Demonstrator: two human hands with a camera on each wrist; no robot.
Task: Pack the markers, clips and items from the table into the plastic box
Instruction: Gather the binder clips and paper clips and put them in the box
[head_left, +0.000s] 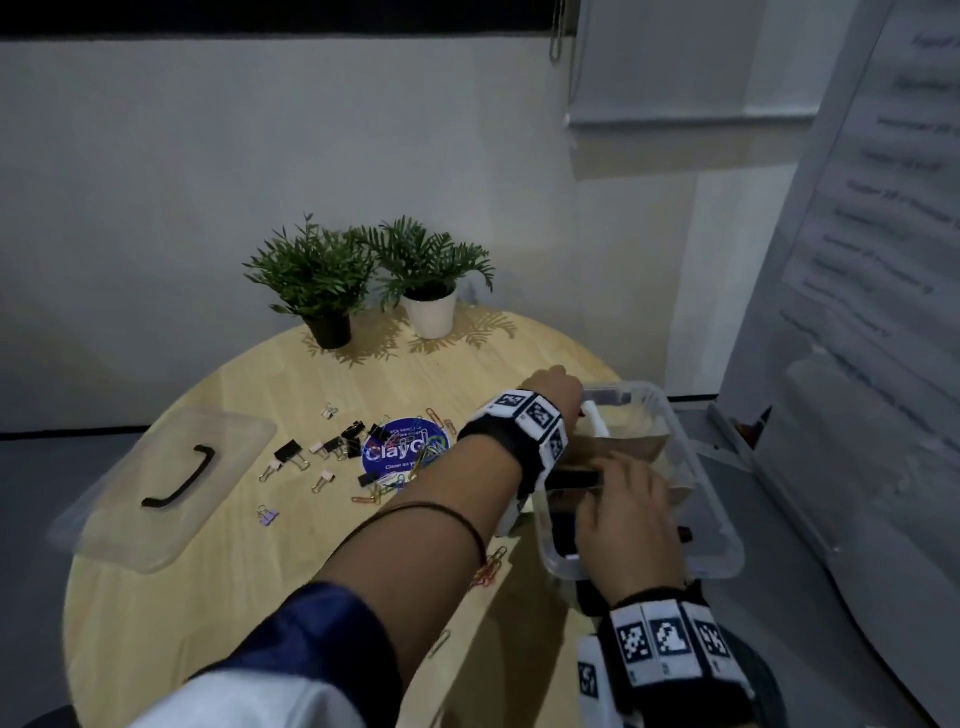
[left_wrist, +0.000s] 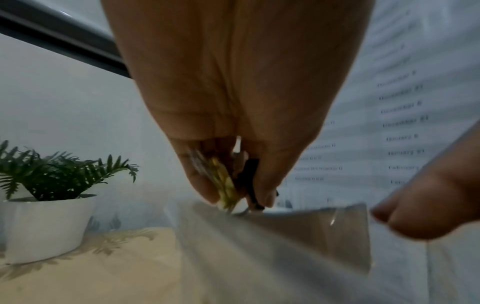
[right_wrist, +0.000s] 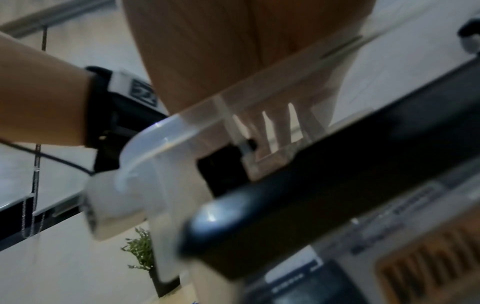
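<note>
Markers (head_left: 595, 421) inside plastic box (head_left: 722, 540), left hand (left_wrist: 233, 115) pinching clips (left_wrist: 226, 185), right hand (head_left: 626, 512) spread

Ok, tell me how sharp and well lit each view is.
Head view: dim overall, fairly sharp, plants casting leaf shadows on the table. Left wrist view: left hand and plastic box smeared by motion blur. Right wrist view: heavily blurred, black marker out of focus.

Both hands crowd the plastic box (head_left: 719, 525) mouth: left hand (head_left: 553, 387) at its far end, right hand (head_left: 626, 499) over the near end. Clips (head_left: 332, 449) litter mid-worktop (head_left: 249, 597); the lid (head_left: 156, 483) lies left, two plants (head_left: 363, 270) block the far edge. The box interior seems partly filled.
</note>
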